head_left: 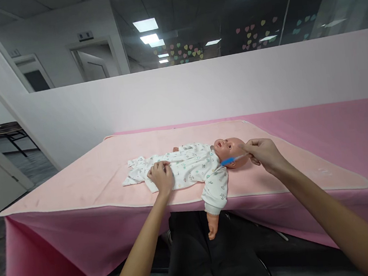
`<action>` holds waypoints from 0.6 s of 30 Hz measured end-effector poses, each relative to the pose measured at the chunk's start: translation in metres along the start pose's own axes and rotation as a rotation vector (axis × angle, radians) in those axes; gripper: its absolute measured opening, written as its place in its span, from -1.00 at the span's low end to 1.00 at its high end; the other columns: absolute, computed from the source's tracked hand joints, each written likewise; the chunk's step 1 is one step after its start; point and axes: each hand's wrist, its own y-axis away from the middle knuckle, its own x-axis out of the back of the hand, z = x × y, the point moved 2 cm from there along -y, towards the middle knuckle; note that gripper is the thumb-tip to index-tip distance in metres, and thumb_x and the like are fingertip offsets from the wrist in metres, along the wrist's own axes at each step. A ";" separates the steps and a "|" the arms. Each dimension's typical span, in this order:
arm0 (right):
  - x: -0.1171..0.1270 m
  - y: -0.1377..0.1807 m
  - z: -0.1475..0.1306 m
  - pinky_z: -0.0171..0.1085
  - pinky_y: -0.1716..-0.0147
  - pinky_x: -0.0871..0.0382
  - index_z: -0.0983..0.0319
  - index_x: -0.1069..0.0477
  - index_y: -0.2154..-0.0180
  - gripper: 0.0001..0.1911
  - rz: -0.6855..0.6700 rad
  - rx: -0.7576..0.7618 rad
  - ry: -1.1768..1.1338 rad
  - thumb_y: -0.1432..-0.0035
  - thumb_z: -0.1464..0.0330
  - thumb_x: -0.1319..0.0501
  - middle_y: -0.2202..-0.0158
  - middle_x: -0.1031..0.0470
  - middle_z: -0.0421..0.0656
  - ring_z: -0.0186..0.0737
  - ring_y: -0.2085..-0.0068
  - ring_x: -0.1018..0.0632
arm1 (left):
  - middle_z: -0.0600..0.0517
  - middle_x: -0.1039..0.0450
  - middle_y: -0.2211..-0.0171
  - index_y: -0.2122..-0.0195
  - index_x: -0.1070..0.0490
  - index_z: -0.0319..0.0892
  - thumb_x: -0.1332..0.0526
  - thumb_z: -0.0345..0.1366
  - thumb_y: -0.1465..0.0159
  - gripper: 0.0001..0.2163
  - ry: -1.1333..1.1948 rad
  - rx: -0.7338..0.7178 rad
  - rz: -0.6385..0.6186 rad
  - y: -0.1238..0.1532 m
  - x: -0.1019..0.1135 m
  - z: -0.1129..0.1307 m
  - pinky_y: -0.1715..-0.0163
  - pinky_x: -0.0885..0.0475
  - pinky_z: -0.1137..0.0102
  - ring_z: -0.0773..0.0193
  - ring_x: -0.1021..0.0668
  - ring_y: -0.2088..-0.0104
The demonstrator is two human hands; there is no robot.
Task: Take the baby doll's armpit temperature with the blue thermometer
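A baby doll [195,161] lies on its back on the pink mat, head to the right, in a white printed sleepsuit [187,166]. One doll arm [213,225] hangs over the near edge of the table. My left hand [162,176] rests on the sleepsuit over the legs with its fingers curled in; whatever they may hold is hidden. Beside the doll's head [235,147], my right hand [263,153] pinches a thin pale stick with a blue end [227,161]. The blue end points left, at the doll's neck and collar.
The light pink mat [88,181] covers much of a table with a darker pink cloth [366,147] that drapes over the front. Behind it stands a white half wall [198,91] with glass above. My legs [198,252] are under the table's near edge.
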 end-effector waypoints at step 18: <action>0.039 0.007 0.106 -0.32 0.57 0.10 0.21 -0.19 0.61 -0.66 0.259 0.511 1.216 -0.14 0.22 0.05 0.66 -0.30 -0.18 -0.31 0.61 -0.30 | -0.01 -0.36 0.23 0.35 -0.40 -0.09 -0.03 -0.42 -0.16 -0.83 -0.034 -0.019 0.059 0.003 0.006 0.005 0.07 -0.09 0.22 0.16 -0.35 0.12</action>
